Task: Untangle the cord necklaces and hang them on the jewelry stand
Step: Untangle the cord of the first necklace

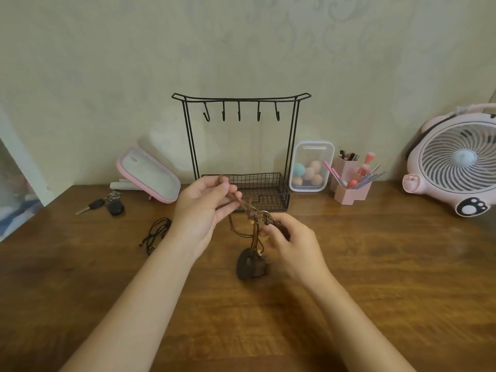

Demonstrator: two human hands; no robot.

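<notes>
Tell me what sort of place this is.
Probably a dressing table at home: a wire jewelry stand, a clear box of makeup sponges and a pink holder of makeup brushes stand on the wooden table.

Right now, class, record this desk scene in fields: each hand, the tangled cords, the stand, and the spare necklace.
left hand: pinches the upper end of the tangled brown cord necklaces
right hand: pinches the tangle lower down, at the knot
pendants: dark pendants hang low over the brown wooden table
stand: black wire jewelry stand, five hooks, all bare
spare: thin black cord necklace lies on the table, left of the hands
</notes>
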